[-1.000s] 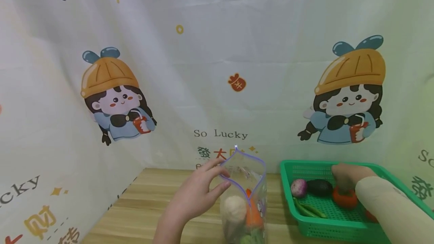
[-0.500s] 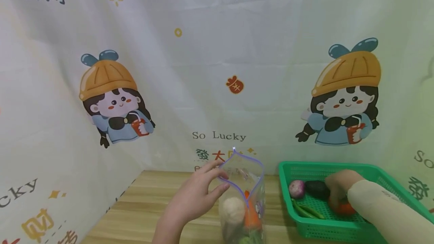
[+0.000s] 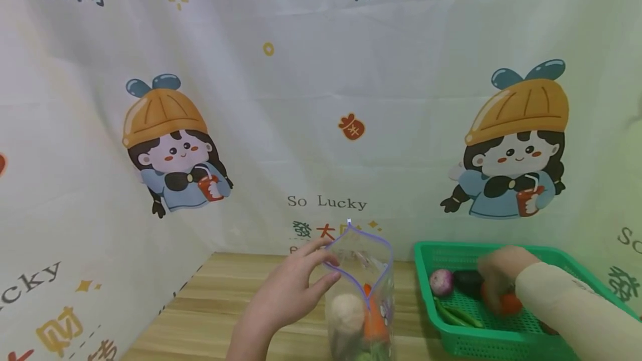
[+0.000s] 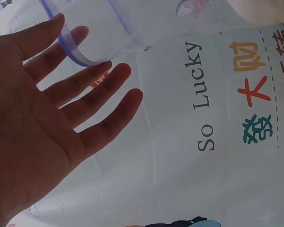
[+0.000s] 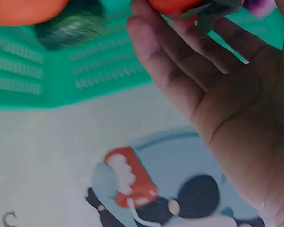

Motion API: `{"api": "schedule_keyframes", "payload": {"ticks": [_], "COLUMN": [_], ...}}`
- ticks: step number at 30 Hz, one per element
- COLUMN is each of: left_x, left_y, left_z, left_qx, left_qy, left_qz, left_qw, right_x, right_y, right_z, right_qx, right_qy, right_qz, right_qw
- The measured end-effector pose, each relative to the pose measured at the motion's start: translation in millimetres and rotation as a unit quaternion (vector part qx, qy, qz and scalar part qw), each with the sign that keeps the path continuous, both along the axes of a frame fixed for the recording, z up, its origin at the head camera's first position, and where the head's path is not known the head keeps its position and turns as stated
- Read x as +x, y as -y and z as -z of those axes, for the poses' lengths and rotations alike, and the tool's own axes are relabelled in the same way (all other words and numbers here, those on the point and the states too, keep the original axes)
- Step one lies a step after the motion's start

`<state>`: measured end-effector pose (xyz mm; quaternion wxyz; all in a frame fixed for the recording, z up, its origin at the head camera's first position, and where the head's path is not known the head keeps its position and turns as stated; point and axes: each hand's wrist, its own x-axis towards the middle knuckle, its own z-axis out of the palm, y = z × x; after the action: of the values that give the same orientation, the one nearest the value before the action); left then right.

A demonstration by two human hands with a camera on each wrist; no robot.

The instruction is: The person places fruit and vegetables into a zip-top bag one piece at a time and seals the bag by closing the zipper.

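A: What is the left hand doing?

B: Its fingers are nearly straight and spread, touching the purple rim of a clear bag rather than clenched. In the left wrist view the thumb and forefinger lie on either side of that rim.

A: And the bag?

B: It stands upright on the worktop, left of the green basket, mouth spread wide. Inside are a carrot, tip up, and a pale round vegetable; what lies lower is hard to make out.

A: The right hand?

B: Down in the basket, fingers bent round a red tomato, grasping it. The thumb's hold is hidden.

A: What lies about it?

B: A dark eggplant just left of the hand, then a purple onion by the basket's left edge. Green peppers lie near its front left corner.

A: Where's the basket?

B: Close to the worktop's back edge, partly under a pale sleeve.
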<state>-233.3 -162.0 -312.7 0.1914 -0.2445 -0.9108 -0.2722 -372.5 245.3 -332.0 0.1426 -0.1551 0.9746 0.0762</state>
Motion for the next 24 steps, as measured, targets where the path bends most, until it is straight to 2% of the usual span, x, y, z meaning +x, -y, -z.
{"api": "schedule_keyframes", "payload": {"ticks": [4,9,11,14,16,19,24], "left_x": [-1.2,-1.5,-1.3,-1.5,-2.0,-2.4,-2.2], "left_y": [-1.3,-2.1,-2.3,-3.3,-3.9,-4.1,-1.9], "left_z": [-0.3,-0.5,-0.7,-1.6,-1.9,-2.2,-0.5], "left_qx": [0.002,-0.001,-0.002,-0.004,-0.005,-0.001,-0.002], "left_qy": [-0.005,-0.023,-0.033,-0.043,-0.047,-0.047,-0.039], "left_qz": [0.002,0.01,0.016,0.021,0.022,0.022,0.021], "left_qw": [1.0,0.9997,0.9993,0.9988,0.9987,0.9987,0.999], "right_x": [1.8,11.9,18.5,32.9,45.8,69.7,105.9], "right_y": [13.2,28.1,31.8,33.2,32.9,35.0,55.2], "right_z": [-21.0,-49.4,-59.7,-69.7,-73.0,-71.3,-54.0], "right_qx": [-0.025,-0.09,-0.121,-0.174,-0.222,-0.288,-0.394], "right_qy": [-0.007,-0.018,-0.027,-0.067,-0.102,-0.166,-0.246], "right_qz": [-0.008,-0.021,-0.018,-0.023,-0.032,-0.045,-0.038], "right_qw": [0.9996,0.9955,0.9922,0.9823,0.9691,0.9421,0.885]}}
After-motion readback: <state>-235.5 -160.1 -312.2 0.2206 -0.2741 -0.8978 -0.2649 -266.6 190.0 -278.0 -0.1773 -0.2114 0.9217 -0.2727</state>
